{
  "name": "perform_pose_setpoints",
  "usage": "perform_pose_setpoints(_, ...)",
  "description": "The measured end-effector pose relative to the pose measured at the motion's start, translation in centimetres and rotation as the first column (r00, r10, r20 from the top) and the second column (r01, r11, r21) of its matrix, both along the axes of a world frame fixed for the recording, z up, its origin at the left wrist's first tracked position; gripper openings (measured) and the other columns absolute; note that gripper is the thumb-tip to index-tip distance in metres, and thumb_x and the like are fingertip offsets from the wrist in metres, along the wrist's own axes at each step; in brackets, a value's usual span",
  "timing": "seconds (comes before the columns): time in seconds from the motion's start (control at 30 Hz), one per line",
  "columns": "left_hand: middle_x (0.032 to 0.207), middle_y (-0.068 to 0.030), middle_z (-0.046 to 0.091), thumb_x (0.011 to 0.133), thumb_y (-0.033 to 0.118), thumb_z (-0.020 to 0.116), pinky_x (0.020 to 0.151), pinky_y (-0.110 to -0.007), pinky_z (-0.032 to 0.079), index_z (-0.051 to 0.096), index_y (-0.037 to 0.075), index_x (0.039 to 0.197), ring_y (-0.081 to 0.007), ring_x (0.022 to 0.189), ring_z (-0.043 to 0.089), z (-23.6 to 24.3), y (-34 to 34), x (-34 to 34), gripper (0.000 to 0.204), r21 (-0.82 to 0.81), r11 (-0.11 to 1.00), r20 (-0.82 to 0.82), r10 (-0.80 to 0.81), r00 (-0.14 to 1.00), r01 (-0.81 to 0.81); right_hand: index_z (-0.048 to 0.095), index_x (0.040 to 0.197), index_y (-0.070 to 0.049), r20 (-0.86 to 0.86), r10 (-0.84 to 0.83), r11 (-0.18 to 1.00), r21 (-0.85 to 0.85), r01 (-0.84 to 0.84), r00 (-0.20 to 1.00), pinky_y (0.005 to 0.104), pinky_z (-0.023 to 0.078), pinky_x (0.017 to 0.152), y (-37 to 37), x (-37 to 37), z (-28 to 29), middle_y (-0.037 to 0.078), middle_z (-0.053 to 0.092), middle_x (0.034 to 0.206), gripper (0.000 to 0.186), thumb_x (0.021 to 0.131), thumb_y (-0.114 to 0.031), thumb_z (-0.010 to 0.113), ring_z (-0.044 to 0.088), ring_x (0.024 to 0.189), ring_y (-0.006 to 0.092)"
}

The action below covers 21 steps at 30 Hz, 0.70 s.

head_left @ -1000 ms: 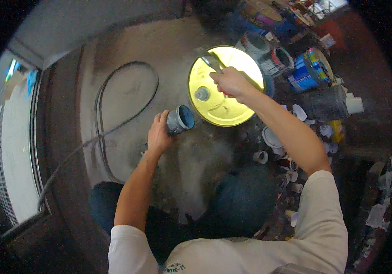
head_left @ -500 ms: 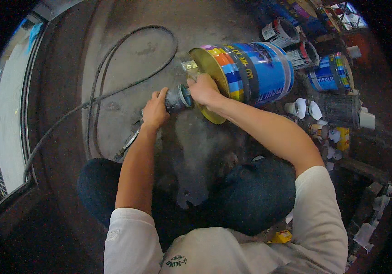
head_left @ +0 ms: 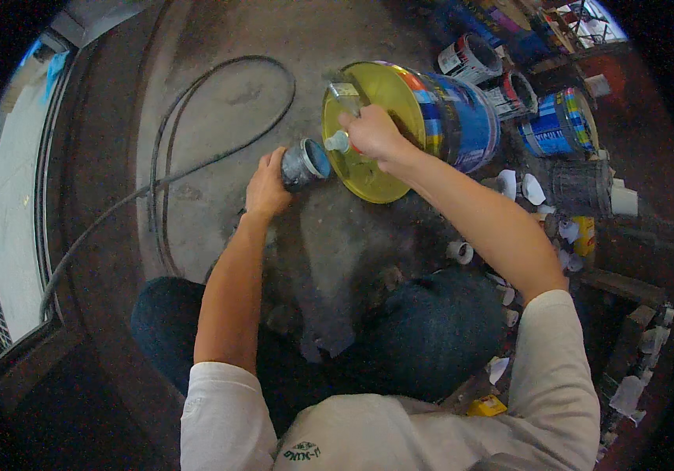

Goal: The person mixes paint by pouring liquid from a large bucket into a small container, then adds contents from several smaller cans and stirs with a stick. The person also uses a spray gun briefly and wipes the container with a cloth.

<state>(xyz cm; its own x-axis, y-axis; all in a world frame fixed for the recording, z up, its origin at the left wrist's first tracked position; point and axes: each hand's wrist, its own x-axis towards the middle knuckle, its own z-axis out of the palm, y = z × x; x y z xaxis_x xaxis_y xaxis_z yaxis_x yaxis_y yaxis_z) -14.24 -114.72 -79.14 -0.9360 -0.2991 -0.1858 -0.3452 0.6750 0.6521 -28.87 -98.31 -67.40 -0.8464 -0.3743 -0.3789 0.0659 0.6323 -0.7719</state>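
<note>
Since half a second ago, big drum (head_left: 439,118) tipped further toward small can (head_left: 304,163). Left hand (head_left: 268,184) clamps can; right hand (head_left: 372,133) grips drum rim. Pour slowly, spout (head_left: 338,142) over mouth.

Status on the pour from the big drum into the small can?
Done: the large blue drum lies tipped on its side, its yellow lid facing the person. In hand: the right hand grips the lid at its white spout; the left hand holds the small grey can just below it. Left: no liquid stream shows, and the can's fill level cannot be told.
</note>
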Motion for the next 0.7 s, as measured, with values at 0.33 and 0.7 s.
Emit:
perform_pose_setpoints(0.33, 0.140, -0.0123, 0.052, 0.069, 0.002, 0.078, 0.095, -0.051, 0.052, 0.043, 0.025, 0.142, -0.0417, 0.118, 0.060, 0.9, -0.5, -0.7, 0.084, -0.110, 0.994, 0.157, -0.008, 0.988, 0.026, 0.067, 0.104, 0.012, -0.024, -0.015, 0.997, 0.076, 0.017, 1.000, 0.0494, 0.053, 0.087, -1.3, 1.7, -1.1, 0.034, 0.068, 0.104, 0.042, 0.096, -0.029, 0.061, 0.068, 0.101, 0.0465)
perform_pose_setpoints(0.7, 0.139, -0.0135, 0.052, 0.066, 0.005, 0.082, 0.095, -0.050, 0.052, 0.043, 0.021, 0.142, -0.0424, 0.119, 0.059, 4.0, 0.6, -0.1, 0.088, -0.085, 0.996, -0.121, 0.021, 0.992, -0.032, 0.063, 0.084, -0.003, 0.171, -0.073, 0.978, -0.183, 0.104, 0.983, 0.0306, 0.034, 0.046, 2.8, -0.1, 4.3, 0.004, 0.053, 0.068, 0.024, 0.093, -0.024, 0.063, 0.049, 0.056, 0.0129)
